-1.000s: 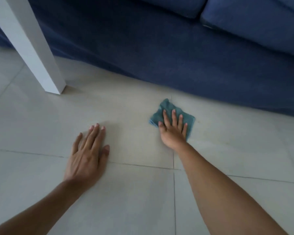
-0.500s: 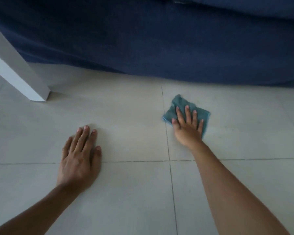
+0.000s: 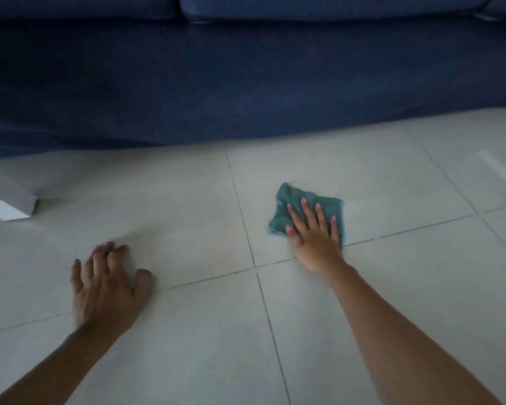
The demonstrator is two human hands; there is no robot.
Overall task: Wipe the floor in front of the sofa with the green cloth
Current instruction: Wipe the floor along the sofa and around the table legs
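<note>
A crumpled green cloth (image 3: 287, 204) lies on the pale tiled floor (image 3: 187, 217) a little in front of the dark blue sofa (image 3: 246, 83). My right hand (image 3: 314, 232) lies flat on the cloth with fingers spread, pressing it to the tile just right of a grout line. My left hand (image 3: 108, 285) rests on the floor at the lower left, fingers curled and slightly blurred, holding nothing. Both forearms reach in from the bottom edge.
A white table leg (image 3: 9, 197) stands on the floor at the left edge. The sofa base runs across the whole upper half, with seat cushions (image 3: 319, 7) at the top. A white L-shaped mark (image 3: 500, 171) is on a tile at the right.
My right hand has slid the cloth to the right, across the grout line. The left hand has shifted and its fingers have curled. The view has swung right, so the table leg sits further left.
</note>
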